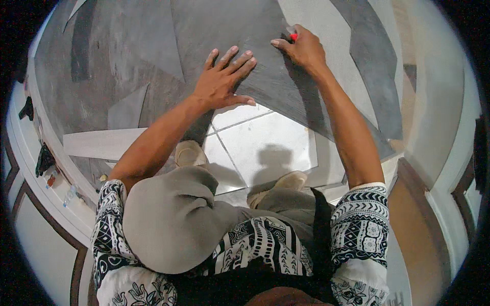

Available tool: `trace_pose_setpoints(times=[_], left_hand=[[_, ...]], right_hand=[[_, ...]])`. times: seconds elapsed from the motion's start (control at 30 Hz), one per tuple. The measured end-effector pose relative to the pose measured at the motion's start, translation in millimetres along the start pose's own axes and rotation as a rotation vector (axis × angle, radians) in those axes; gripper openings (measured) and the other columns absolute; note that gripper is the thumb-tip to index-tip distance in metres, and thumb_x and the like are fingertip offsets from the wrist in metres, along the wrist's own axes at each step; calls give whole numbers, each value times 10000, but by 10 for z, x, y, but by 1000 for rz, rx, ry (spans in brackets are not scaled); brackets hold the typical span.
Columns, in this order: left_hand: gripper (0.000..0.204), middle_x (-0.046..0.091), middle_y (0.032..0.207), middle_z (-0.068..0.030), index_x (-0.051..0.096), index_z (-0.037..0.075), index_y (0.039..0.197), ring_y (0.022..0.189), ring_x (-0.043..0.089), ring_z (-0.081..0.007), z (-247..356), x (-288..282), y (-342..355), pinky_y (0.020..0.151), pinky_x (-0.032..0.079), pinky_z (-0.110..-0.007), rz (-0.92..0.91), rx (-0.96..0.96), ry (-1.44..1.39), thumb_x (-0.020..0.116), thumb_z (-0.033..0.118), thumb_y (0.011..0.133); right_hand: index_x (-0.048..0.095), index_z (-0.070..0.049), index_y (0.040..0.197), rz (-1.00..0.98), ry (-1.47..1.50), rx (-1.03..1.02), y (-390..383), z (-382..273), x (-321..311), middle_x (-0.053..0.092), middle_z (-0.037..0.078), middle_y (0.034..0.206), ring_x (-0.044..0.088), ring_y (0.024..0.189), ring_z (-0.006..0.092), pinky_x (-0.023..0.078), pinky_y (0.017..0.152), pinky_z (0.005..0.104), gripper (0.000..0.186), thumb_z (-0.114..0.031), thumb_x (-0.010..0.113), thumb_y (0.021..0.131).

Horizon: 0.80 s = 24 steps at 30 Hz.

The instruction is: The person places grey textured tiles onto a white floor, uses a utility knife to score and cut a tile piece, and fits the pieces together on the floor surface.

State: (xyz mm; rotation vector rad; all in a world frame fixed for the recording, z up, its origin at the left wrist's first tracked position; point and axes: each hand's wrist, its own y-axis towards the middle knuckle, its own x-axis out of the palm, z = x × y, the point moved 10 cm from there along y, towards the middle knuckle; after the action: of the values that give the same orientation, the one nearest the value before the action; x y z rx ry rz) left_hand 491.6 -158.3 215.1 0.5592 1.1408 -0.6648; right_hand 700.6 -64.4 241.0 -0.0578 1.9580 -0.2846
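A large grey sheet (278, 84) lies in front of me, with a slanted near edge over white floor tiles (265, 137). On it my left hand (220, 81) rests flat, palm down and fingers spread, close to that near edge. Farther off and to the right, my right hand (306, 51) is closed around a small tool with a red part (293, 37); most of it is hidden by the fingers, so its kind cannot be told. That hand is at the sheet's right edge, beside a pale strip (334, 41).
A dark grey angular cut piece (380, 66) lies at the far right. Smaller grey (127, 108) and whitish (97, 143) offcuts are scattered at left. My shoes (190, 154) stand on the tiles. A clear bottle (70, 196) and black items (45, 159) lie along the left side.
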Motion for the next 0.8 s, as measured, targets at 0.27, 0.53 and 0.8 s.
trace_pose_setpoints(times=[0.27,0.53,0.8], left_hand=[[1075,330,1679,-34,379,239,1604,1573,203,-332,22,184,24,1242,102,-609,-50,-59,22,603,869,763],[1007,310,1683,-105,371,126,1600,1565,202,-385,193,318,206,1232,116,-613,-282,77,364,498,823,885],[1248,268,1632,-319,358,-102,1536,1527,199,-515,118,1033,460,1213,164,-639,-867,-192,390,439,922,828]], right_hand=[[601,-30,1062,-59,76,-89,-873,1027,-760,665,178,920,601,840,338,487,802,451,397,-408,684,972],[607,-13,1168,313,226,571,-3303,2988,-84,665,201,996,638,898,375,509,837,461,477,-414,718,935],[528,31,1292,560,45,876,-4992,3153,786,580,219,1059,614,961,384,515,927,461,602,-399,727,921]])
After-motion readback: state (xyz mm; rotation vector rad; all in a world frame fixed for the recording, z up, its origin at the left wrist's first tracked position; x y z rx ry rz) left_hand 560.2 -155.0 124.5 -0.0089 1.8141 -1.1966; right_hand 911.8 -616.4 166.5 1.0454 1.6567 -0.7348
